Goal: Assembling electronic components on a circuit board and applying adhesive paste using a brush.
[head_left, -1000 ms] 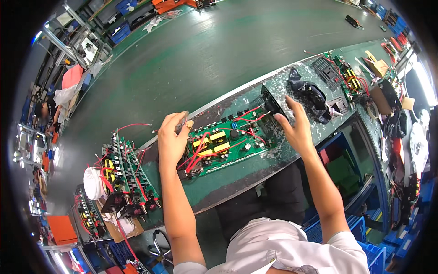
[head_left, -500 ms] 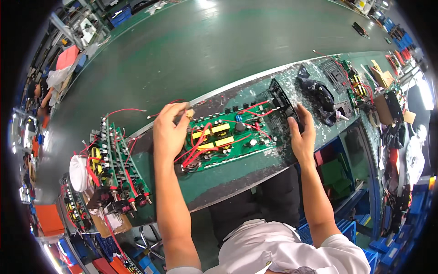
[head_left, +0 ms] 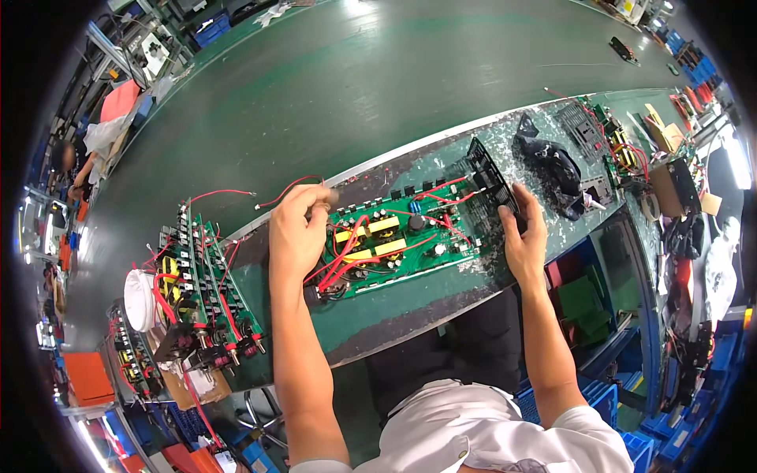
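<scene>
A green circuit board [head_left: 378, 272] lies on the bench with yellow-wrapped transformers, red wires and a row of black components. My left hand [head_left: 298, 232] is over its left end, fingers curled together and the fingertips blurred; whatever is in them is hidden. One red wire [head_left: 285, 193] runs out from behind this hand. At the board's right end a black slotted end panel [head_left: 490, 175] stands tilted, with red wires from the board reaching it. My right hand [head_left: 527, 236] grips the panel's near edge between thumb and fingers.
At left stand several upright circuit boards [head_left: 209, 276] with red wires and a white roll [head_left: 140, 301]. A black plastic bag [head_left: 552, 165] lies right of the panel, with more wired boards [head_left: 619, 146] beyond. Under the bench are blue bins [head_left: 583, 303]. A wide green surface [head_left: 315, 94] stretches beyond.
The fingers of my left hand have shifted slightly and now blur at the tips; a small tan spot seen there earlier no longer shows. My right hand stays at the panel.
</scene>
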Tool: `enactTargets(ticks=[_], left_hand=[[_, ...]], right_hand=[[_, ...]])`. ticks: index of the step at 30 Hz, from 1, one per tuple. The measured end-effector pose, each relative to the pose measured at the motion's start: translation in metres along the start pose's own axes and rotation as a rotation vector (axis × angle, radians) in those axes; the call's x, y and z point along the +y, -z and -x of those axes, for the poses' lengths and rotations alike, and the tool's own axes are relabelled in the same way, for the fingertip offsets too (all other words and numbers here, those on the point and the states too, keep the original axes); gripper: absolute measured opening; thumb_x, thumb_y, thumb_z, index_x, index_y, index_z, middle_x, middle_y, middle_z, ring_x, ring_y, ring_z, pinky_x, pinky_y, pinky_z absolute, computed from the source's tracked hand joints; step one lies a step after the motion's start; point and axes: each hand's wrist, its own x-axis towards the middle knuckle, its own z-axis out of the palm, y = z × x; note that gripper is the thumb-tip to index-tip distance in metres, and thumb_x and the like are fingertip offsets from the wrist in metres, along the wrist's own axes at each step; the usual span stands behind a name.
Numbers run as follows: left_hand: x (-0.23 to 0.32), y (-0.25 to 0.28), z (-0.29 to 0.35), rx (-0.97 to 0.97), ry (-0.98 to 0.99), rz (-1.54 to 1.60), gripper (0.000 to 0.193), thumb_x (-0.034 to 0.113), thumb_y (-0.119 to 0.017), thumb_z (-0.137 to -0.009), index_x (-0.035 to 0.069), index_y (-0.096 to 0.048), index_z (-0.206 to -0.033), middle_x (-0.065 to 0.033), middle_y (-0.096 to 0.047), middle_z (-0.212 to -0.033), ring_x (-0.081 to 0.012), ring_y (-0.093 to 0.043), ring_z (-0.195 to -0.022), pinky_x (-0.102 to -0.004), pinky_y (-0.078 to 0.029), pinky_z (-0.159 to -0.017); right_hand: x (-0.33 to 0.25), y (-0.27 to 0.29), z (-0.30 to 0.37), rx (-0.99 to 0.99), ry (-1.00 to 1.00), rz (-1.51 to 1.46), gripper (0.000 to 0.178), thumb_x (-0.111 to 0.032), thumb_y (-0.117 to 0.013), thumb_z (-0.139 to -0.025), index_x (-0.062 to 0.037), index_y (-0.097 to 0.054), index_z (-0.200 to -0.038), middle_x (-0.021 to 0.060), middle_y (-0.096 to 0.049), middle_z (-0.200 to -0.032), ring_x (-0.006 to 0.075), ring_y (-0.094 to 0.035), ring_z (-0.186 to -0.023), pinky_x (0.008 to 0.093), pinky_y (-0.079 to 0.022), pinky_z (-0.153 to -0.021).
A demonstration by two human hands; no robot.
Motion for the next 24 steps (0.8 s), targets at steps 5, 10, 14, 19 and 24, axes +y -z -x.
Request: enactTargets(ticks=[5,10,14,19,24], left_hand=[[-0.003,0.001,-0.001,-0.062,-0.051,-0.058,0.014,-0.008,-0.050,-0.077,-0.002,-0.063,-0.077,-0.0120,-0.067,-0.098,-0.0223,-0.066,-0.075,-0.0323,-0.050,-0.067],[0.007,0.000,0.001,-0.035,-0.043,-0.063,0.014,-0.002,-0.057,-0.083,0.001,-0.066,-0.093,-0.0108,-0.067,-0.094,-0.0210,-0.065,-0.078,-0.0312,-0.050,-0.068],[0.004,-0.003,0.000,-0.007,-0.039,-0.032,0.022,0.000,-0.060,-0.084,0.000,-0.064,-0.106,-0.0113,-0.067,-0.094,-0.0206,-0.066,-0.083,-0.0311,-0.051,-0.072],[0.004,-0.002,-0.001,-0.008,-0.077,-0.037,0.024,0.002,-0.062,-0.086,-0.001,-0.064,-0.110,-0.0137,-0.069,-0.096,-0.0195,-0.069,-0.085,-0.0293,-0.052,-0.073],[0.015,0.001,0.002,-0.032,0.083,0.114,0.022,0.007,-0.062,-0.091,0.001,-0.066,-0.111,-0.0065,-0.069,-0.091,-0.0115,-0.064,-0.076,-0.0265,-0.050,-0.072]], right_hand=[[-0.001,0.004,-0.001,0.005,0.019,0.018,0.041,-0.011,-0.062,-0.093,0.0025,-0.050,-0.130,0.0155,-0.059,-0.124,0.0217,-0.054,-0.119,0.0328,-0.040,-0.101],[-0.001,0.002,-0.001,0.020,-0.007,-0.024,0.043,-0.012,-0.063,-0.092,0.0009,-0.050,-0.131,0.0142,-0.060,-0.122,0.0205,-0.056,-0.116,0.0325,-0.041,-0.099],[0.003,0.000,0.001,0.068,0.019,-0.012,0.045,-0.015,-0.067,-0.089,-0.0020,-0.053,-0.129,0.0145,-0.064,-0.114,0.0214,-0.061,-0.105,0.0329,-0.045,-0.091],[-0.002,0.004,0.002,0.023,-0.019,-0.045,0.044,-0.013,-0.064,-0.092,-0.0021,-0.050,-0.133,0.0148,-0.060,-0.121,0.0211,-0.057,-0.113,0.0329,-0.044,-0.097],[0.000,0.005,0.002,0.036,-0.014,-0.048,0.046,-0.012,-0.064,-0.091,-0.0028,-0.049,-0.133,0.0133,-0.061,-0.119,0.0192,-0.058,-0.108,0.0323,-0.046,-0.093]])
